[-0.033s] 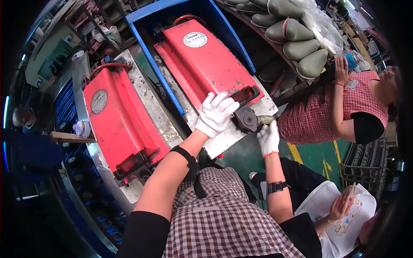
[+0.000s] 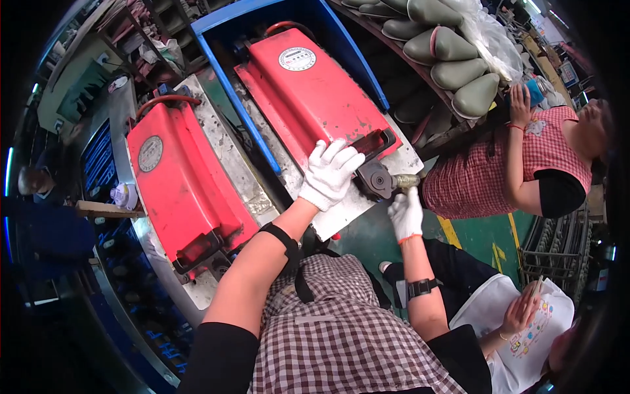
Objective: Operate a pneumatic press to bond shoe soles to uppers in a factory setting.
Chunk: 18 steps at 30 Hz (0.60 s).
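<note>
Pressure from the left hand (image 2: 330, 174), fingers spread across the near end of the red machine (image 2: 321, 92), should be even; the right hand (image 2: 406, 213), apart, is just beside the machine's worn knob (image 2: 405, 181), grip unclear.

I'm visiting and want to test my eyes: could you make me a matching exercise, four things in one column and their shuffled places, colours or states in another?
Things:
1. Blue frame
2. Shoe-like shapes
3. Left grip
4. Right-side red machine cover

Descriptions:
A. Gloved in white
B. Bearing a round label
C. Grey-green, piled at upper right
D. Around the far end of a red cover

Pairs: 1-D, 2-C, 3-A, 4-B
</note>
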Available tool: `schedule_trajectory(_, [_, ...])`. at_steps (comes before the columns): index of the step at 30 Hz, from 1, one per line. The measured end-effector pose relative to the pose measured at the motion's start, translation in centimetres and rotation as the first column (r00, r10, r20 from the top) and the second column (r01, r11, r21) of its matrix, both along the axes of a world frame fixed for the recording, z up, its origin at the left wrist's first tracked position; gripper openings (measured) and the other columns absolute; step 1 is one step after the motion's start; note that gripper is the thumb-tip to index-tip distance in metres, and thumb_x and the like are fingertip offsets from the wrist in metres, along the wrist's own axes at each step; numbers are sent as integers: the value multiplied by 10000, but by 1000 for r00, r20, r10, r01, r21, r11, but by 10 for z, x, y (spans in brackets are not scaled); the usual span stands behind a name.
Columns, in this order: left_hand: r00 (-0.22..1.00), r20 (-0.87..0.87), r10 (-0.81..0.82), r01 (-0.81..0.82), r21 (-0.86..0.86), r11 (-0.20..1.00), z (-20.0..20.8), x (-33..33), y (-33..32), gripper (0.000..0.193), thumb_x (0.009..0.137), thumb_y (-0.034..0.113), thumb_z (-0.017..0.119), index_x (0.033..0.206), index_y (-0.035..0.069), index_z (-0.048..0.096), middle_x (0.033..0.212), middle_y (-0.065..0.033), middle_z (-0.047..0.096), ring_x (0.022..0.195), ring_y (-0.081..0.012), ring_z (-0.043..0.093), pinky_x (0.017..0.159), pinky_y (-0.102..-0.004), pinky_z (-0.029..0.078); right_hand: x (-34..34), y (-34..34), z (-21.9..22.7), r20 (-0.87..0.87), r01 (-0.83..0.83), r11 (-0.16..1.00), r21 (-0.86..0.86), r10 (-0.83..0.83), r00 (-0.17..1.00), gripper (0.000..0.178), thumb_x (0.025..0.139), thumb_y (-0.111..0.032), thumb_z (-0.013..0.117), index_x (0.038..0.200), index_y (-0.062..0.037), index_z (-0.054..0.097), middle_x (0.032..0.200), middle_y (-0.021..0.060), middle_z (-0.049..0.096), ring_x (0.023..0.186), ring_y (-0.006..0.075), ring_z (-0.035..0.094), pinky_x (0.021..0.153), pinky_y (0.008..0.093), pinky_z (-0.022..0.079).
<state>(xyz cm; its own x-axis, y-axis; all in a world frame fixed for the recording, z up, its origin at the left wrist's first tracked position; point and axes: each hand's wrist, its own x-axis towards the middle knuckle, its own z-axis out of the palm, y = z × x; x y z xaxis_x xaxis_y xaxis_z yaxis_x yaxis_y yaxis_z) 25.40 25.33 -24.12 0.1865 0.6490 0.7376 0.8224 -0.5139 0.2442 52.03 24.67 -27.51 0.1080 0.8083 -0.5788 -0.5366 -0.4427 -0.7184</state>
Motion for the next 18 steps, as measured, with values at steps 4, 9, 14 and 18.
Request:
schedule_trajectory(4, [990, 136, 35, 9, -311, 950, 27, 8, -32, 599, 738, 129, 732, 1324, 158, 612, 1362, -107, 594, 1354, -391, 508, 1082, -627, 412, -36, -64, 8, 284, -494, 865, -87, 497, 820, 266, 1042, -345, 558, 992, -89, 613, 710, 6, 577, 530, 120, 510, 495, 281, 400])
schedule_trajectory(9, [956, 291, 32, 127, -510, 851, 91, -50, -112, 457, 807, 153, 739, 1255, 80, 684, 1274, -148, 681, 1283, -401, 597, 1126, -493, 452, -98, -101, 48, 712, -972, 189, -139, 701, 34, 321, 1018, -345, 586, 1090, -41, 656, 809, 132, 675, 796, 269, 697, 747, 399, 544])
schedule_trajectory(14, [834, 284, 472, -297, -491, 819, 100, -138, -227, 266, 859, 96, 703, 1116, 27, 706, 1094, -168, 699, 1017, -344, 679, 926, -419, 543, -171, -120, 68, 936, -985, -141, -101, 323, -142, 408, 983, -433, 615, 1139, -58, 657, 1086, 192, 689, 1019, 390, 681, 873, 479, 543])
schedule_trajectory(18, [823, 113, 557, -411, -557, 721, 88, -175, -292, 181, 886, 149, 706, 1039, 52, 708, 933, -154, 703, 870, -342, 695, 825, -436, 552, -226, -160, 63, 960, -961, -266, -82, 239, -148, 484, 965, -468, 632, 1167, -28, 645, 1061, 226, 695, 1026, 400, 682, 880, 488, 543])
